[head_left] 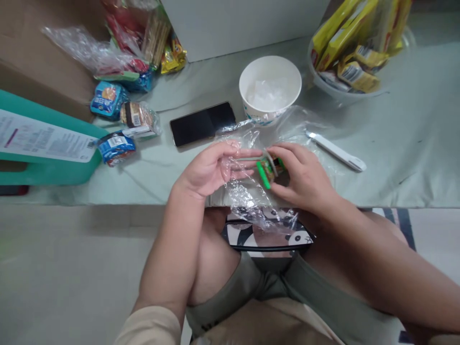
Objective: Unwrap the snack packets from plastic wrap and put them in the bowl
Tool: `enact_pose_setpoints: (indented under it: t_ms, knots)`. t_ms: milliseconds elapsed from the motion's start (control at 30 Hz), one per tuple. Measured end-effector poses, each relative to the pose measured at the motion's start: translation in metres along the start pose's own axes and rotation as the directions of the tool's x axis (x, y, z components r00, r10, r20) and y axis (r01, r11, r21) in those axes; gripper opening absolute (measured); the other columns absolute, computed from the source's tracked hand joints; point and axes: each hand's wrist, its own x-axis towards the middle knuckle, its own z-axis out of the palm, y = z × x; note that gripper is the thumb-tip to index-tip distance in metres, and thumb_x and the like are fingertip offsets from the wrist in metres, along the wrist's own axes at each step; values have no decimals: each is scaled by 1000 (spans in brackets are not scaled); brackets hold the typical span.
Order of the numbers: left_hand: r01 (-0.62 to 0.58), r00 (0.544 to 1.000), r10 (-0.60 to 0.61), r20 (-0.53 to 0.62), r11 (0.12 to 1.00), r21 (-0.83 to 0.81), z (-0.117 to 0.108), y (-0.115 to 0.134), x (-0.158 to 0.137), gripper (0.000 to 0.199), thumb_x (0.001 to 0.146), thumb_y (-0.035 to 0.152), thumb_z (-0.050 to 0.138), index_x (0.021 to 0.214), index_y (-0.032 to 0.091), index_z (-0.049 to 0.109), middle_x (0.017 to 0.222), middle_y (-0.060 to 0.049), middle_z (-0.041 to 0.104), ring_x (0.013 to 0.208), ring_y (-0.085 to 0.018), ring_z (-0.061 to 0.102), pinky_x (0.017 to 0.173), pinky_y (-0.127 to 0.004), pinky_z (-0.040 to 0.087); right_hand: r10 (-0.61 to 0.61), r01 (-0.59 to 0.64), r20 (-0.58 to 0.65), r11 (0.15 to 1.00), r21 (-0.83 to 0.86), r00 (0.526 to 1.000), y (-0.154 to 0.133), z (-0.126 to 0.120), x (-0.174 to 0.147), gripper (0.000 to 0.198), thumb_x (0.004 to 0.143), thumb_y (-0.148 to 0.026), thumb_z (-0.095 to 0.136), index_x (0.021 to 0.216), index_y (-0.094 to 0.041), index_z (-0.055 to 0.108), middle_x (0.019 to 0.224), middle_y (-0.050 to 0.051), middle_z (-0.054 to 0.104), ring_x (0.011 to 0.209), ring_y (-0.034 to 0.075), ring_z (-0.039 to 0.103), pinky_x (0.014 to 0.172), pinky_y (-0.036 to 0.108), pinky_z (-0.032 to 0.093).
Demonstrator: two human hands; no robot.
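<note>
right hand (pixel 305 177): thumb and fingertips pinching a small, bright-green-edged packet (pixel 267 173), just beside left hand's (pixel 215 167) fingertips. left: fingers extended, slightly spread, crinkled clear plastic bag (pixel 247 195) against them. round white bowl (pixel 253 111) beyond both hands.

A pale green cloth-covered table (pixel 413 158) carries a white paper bowl (pixel 247 82) near its middle, with a dark-screened smartphone (pixel 202 123) just to the left and a white utility knife (pixel 339 152) lying slantwise to the right, in front of a clear plastic tub (pixel 336 92). Crumpled clear plastic (pixel 247 196) spreads over the front edge and hangs partly past it. At the left lie a blue snack pack (pixel 106 99), a clear-wrapped brown snack (pixel 138 117) and a blue barcoded packet (pixel 117 147), the last beside a teal box (pixel 53 172).
</note>
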Motion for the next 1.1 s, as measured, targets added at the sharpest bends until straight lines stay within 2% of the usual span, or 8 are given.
enact_pose_setpoints:
  t_ms: [167,333,500,633,800,867,967,1100]
  knots:
    - [5,999,-3,42,998,-55,5,1,2,15,75,19,64,66,17,52,94,-11,79,97,-30,80,63,-29,62,73,-67,-30,984,167,997,7,0,3,55,83,-32,70,136,-25,54,132,14,68,119,33,67,99,52,56]
    - [-93,994,90,-55,995,-46,2,3,7,33,60,6,73,65,17,43,94,-9,80,81,-19,80,35,-9,19,300,-268,-23,882,387,954,16,-9,3,53,81,-29,71,132,-28,58,125,8,72,113,29,70,102,52,55]
    - [-76,983,72,-171,997,-18,2,7,10,29,62,6,74,69,17,48,88,-8,78,72,-15,78,35,-10,18,626,-377,-35,512,772,779,21,-13,7,48,75,-34,79,121,-31,64,117,3,74,98,22,72,91,45,61]
    - [-61,978,62,-200,998,12,2,7,13,31,65,8,76,67,17,46,87,-9,78,72,-15,77,35,-12,17,741,-105,-129,260,960,659,20,-28,13,41,63,-30,83,99,-29,66,102,-1,75,95,19,73,86,38,63]
    - [-71,979,76,-189,997,36,0,6,15,31,66,10,76,68,17,46,88,-8,78,72,-14,77,36,-13,18,685,99,-458,496,863,566,32,-66,27,36,58,-19,76,92,-27,66,94,-3,71,92,17,70,94,41,59]
    - [-73,980,79,-184,996,42,1,6,15,31,65,10,76,68,18,46,89,-8,78,72,-14,77,36,-14,19,593,74,-564,648,758,575,47,-86,41,42,59,-18,72,99,-28,67,93,-4,68,93,17,70,100,44,56]
    - [-75,983,80,-163,996,40,2,6,17,32,64,11,77,68,18,46,89,-8,78,71,-14,77,37,-15,18,354,-215,-617,932,291,702,73,-115,68,51,68,-12,71,116,-25,68,111,2,72,106,21,69,105,46,50]
    - [-91,987,95,-131,995,33,1,6,19,34,64,15,80,68,18,47,89,-8,78,71,-15,76,37,-16,18,458,-488,-351,873,4,817,102,-134,93,80,68,-19,87,143,-21,58,146,14,63,132,29,62,106,47,48]
